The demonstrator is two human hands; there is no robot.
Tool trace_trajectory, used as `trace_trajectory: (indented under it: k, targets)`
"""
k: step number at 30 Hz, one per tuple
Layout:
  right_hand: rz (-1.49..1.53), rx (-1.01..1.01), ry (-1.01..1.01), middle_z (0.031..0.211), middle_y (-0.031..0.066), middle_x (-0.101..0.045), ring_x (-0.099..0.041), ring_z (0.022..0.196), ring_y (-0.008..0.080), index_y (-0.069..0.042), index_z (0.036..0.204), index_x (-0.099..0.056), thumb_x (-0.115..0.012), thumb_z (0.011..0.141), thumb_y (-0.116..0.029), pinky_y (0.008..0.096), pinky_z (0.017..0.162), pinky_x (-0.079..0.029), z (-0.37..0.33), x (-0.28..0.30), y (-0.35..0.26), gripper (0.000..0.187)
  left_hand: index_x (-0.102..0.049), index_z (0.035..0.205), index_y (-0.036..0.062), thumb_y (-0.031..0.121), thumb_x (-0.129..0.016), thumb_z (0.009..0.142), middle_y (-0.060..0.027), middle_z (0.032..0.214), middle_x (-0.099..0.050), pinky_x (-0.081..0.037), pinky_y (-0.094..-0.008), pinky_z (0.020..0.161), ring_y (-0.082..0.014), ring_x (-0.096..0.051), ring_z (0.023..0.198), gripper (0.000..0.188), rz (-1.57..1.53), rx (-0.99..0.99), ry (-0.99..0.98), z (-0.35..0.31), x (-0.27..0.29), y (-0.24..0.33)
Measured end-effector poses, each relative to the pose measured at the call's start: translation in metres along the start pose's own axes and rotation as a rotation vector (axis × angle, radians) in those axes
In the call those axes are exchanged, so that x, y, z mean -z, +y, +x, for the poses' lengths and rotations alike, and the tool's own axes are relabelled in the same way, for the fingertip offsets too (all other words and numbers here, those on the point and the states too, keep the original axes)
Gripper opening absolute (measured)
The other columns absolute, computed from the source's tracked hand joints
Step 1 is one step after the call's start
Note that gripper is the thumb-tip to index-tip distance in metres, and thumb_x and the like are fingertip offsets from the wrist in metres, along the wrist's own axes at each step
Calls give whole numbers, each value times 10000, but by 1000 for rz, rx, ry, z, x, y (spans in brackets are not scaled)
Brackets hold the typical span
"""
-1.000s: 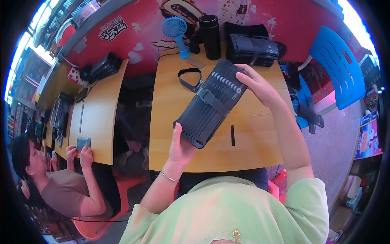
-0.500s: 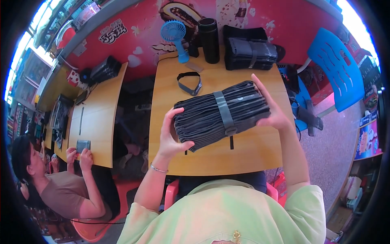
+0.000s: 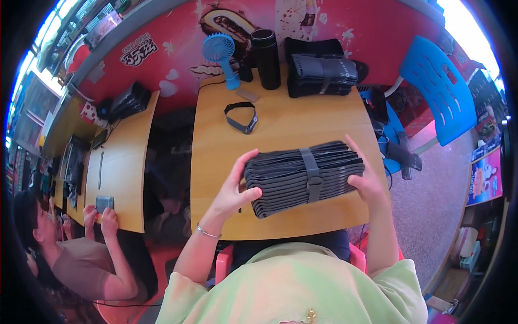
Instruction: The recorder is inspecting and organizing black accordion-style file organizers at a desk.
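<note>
A thick bundle of dark folded fabric pieces [image 3: 280, 186], bound round its middle by a grey strap [image 3: 312, 167], is held over the wooden table. My left hand [image 3: 236, 189] grips its left end, thumb in front and fingers behind. The opposite end sits in my right hand [image 3: 369, 181], thumb pressed on the front edge. Beyond the bundle, a loose dark strap [image 3: 236, 125] lies curled in a loop on the tabletop.
At the table's [image 3: 208, 162] far edge stand a blue fan [image 3: 218, 48], a black tumbler [image 3: 265, 62] and another strapped dark bundle [image 3: 324, 75]. A blue chair [image 3: 442, 86] is on the right. Leftward, a co-worker [image 3: 91, 264] handles a small grey piece at another table [image 3: 121, 162].
Both hands have brought the bundle down toward me and slightly right. It has tilted so that its layered front side and the strap's fastening show more.
</note>
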State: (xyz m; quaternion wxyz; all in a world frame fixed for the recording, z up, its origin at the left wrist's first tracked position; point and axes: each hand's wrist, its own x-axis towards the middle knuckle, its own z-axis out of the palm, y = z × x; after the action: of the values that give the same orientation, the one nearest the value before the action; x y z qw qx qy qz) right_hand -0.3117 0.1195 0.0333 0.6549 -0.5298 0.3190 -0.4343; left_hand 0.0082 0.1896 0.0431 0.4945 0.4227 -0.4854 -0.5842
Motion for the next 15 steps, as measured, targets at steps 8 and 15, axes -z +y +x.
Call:
trace_trajectory:
  k: [8, 15]
  targets:
    - [-29, -444, 159, 1261, 50, -563, -540, 1141, 163, -31, 1346, -449, -480, 950, -504, 350, 979, -432, 26, 8, 0, 618, -249, 1473, 131, 543, -519, 911, -72, 1348, -436, -416, -436, 973, -195, -456, 1212, 748, -45, 380, -48, 21, 13, 3]
    - [-667, -669, -226, 1143, 141, -633, -611, 1047, 229, -27, 1276, -501, -501, 894, -595, 373, 926, -472, 120, -7, -5, 685, -437, 1366, 123, 654, -410, 901, -113, 1349, -457, -367, -528, 998, -251, -438, 1238, 707, 15, 548, 262, 56, 51, -2]
